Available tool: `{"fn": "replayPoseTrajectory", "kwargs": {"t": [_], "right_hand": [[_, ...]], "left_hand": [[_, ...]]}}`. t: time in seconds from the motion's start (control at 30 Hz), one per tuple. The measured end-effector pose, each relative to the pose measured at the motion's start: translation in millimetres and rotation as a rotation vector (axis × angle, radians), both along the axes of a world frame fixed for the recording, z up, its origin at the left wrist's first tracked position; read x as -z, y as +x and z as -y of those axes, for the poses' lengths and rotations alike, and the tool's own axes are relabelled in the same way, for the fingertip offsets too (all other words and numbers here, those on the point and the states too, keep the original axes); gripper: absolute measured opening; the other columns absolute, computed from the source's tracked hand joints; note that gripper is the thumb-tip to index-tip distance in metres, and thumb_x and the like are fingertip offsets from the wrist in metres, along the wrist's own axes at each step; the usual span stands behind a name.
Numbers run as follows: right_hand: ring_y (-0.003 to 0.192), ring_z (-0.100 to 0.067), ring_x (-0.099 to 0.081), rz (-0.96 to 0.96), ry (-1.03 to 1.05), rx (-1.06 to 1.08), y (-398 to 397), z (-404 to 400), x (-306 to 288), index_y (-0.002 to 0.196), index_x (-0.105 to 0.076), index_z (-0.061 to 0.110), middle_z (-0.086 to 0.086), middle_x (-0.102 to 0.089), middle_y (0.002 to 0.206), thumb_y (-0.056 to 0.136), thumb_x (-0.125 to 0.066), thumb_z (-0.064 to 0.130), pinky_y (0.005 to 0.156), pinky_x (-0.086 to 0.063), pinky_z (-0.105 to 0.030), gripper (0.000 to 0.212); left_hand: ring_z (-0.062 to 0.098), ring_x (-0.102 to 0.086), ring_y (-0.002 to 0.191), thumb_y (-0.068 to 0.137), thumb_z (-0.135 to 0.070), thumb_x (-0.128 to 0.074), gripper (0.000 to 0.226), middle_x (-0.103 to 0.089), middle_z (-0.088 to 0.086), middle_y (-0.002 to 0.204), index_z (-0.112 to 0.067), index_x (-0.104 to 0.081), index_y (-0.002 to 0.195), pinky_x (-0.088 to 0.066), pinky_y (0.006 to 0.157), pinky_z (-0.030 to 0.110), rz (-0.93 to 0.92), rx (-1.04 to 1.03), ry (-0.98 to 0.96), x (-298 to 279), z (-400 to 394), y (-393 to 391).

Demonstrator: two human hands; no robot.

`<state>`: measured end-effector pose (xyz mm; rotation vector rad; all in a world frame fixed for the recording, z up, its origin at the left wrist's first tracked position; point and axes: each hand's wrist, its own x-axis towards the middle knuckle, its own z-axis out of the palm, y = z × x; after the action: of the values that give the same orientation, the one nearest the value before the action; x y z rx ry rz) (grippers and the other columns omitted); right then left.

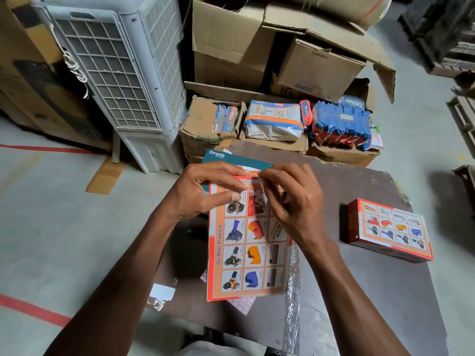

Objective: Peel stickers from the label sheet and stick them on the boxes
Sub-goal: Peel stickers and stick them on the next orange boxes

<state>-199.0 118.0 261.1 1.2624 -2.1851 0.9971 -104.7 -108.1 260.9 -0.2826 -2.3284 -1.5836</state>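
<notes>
At the centre of the view, on a dark brown table (359,291), lies an orange box (246,242) printed with a grid of product pictures and the words "Our Other Products". Both hands work at its far edge, at about 12 o'clock from the box's middle. The left hand (205,191) rests on the box's upper left corner, its fingers curled down on the printed face with the thumb laid flat across a picture. The grip of the right hand (290,199) is pressed together: its fingertips (262,174) pinch a small red and yellow sticker (253,173) at the top edge of the box. Under the box's near edge, at 6 o'clock, a label sheet (243,304) with red-outlined stickers sticks out. A teal box (239,159) marked "Omada" lies partly beneath the orange one at 11 o'clock. A second orange box (388,229) with the same picture grid lies well apart at 3 o'clock on the table.

Beyond the table, at 12 o'clock, worn cardboard cartons (231,47) are stacked, with blue and white packets (341,122) in the lower ones. A white air cooler (120,73) stands at 10 o'clock. The floor (51,227) is grey concrete with red lines (33,309) on it, and a strip of clear plastic film (293,304) lies on the table at 5 o'clock.
</notes>
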Motion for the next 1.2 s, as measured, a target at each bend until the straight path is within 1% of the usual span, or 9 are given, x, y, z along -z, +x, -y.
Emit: {"fn": "replayPoseTrajectory", "kwargs": {"t": [0.13, 0.43, 0.6, 0.73, 0.83, 0.9, 1.0, 1.07, 1.2], "right_hand": [[0.091, -0.022, -0.058, -0.013, 0.002, -0.009, 2, 0, -1, 0.111, -0.075, 0.01, -0.006, -0.07, 0.108, 0.098, -0.069, 0.021, 0.077, -0.043, -0.033, 0.018], [0.1, -0.023, -0.055, -0.069, 0.051, -0.019, 2, -3, 2, 0.115, -0.074, 0.01, -0.011, -0.068, 0.114, 0.094, -0.071, 0.027, 0.077, -0.046, -0.035, 0.027], [0.099, -0.022, -0.051, -0.1, 0.067, -0.034, 5, -4, -1, 0.117, -0.073, 0.011, -0.01, -0.066, 0.117, 0.094, -0.067, 0.029, 0.076, -0.042, -0.033, 0.03], [0.098, -0.019, -0.052, -0.016, 0.031, -0.053, 9, -5, -1, 0.117, -0.077, 0.013, -0.007, -0.069, 0.115, 0.092, -0.067, 0.02, 0.077, -0.047, -0.038, 0.028], [0.094, -0.01, -0.051, 0.11, -0.065, -0.012, 13, -1, -7, 0.103, -0.08, 0.015, -0.002, -0.071, 0.102, 0.094, -0.072, 0.024, 0.077, -0.046, -0.032, 0.015], [0.091, -0.006, -0.048, 0.135, -0.072, 0.018, 15, 3, -9, 0.098, -0.079, 0.016, 0.001, -0.069, 0.096, 0.093, -0.074, 0.026, 0.075, -0.045, -0.032, 0.011], [0.089, -0.009, -0.05, 0.172, -0.052, 0.04, 14, 5, -9, 0.096, -0.077, 0.019, 0.003, -0.067, 0.095, 0.091, -0.078, 0.026, 0.074, -0.045, -0.037, 0.009], [0.089, -0.011, -0.051, 0.202, -0.032, 0.05, 14, 6, -10, 0.096, -0.077, 0.02, 0.003, -0.067, 0.095, 0.09, -0.079, 0.026, 0.074, -0.047, -0.039, 0.009], [0.087, -0.019, -0.051, 0.162, 0.077, 0.074, 14, 5, -11, 0.102, -0.08, 0.022, 0.002, -0.066, 0.096, 0.091, -0.074, 0.03, 0.072, -0.046, -0.041, 0.014]], "left_hand": [[0.022, -0.068, 0.117, 0.08, -0.005, -0.081, 0.023, -0.073, -0.001, 0.122, -0.015, -0.079, 0.101, -0.056, 0.096, 0.036, 0.018, -0.002, 0.032, -1, -1, 1], [0.021, -0.069, 0.115, 0.08, -0.005, -0.08, 0.024, -0.073, -0.003, 0.122, -0.016, -0.078, 0.101, -0.054, 0.093, 0.028, 0.04, 0.005, 0.035, -4, 0, 2], [0.02, -0.069, 0.114, 0.08, -0.006, -0.08, 0.023, -0.073, -0.003, 0.121, -0.016, -0.078, 0.101, -0.055, 0.093, 0.03, 0.039, 0.001, 0.043, -4, -1, 4], [0.021, -0.069, 0.114, 0.081, -0.004, -0.08, 0.024, -0.072, -0.003, 0.122, -0.015, -0.078, 0.101, -0.057, 0.091, 0.031, 0.055, -0.002, 0.06, -4, 1, 5], [0.023, -0.068, 0.116, 0.08, -0.004, -0.081, 0.023, -0.073, 0.0, 0.122, -0.015, -0.081, 0.1, -0.055, 0.095, 0.034, 0.044, 0.008, 0.029, -3, -1, 5], [0.022, -0.068, 0.117, 0.08, -0.004, -0.081, 0.023, -0.073, 0.0, 0.122, -0.014, -0.079, 0.101, -0.054, 0.095, 0.031, 0.048, 0.016, 0.026, -4, -3, 6], [0.019, -0.068, 0.117, 0.081, 0.0, -0.081, 0.026, -0.073, 0.0, 0.121, -0.013, -0.079, 0.103, -0.054, 0.095, 0.029, 0.044, 0.02, 0.001, -5, -5, 6], [0.02, -0.068, 0.116, 0.08, 0.0, -0.082, 0.025, -0.074, 0.003, 0.12, -0.011, -0.079, 0.102, -0.054, 0.096, 0.031, 0.032, 0.016, -0.02, -5, -5, 7], [0.021, -0.069, 0.115, 0.08, -0.006, -0.082, 0.021, -0.074, 0.003, 0.12, -0.014, -0.081, 0.099, -0.055, 0.096, 0.036, 0.046, 0.008, -0.02, -3, -6, 8]]}}
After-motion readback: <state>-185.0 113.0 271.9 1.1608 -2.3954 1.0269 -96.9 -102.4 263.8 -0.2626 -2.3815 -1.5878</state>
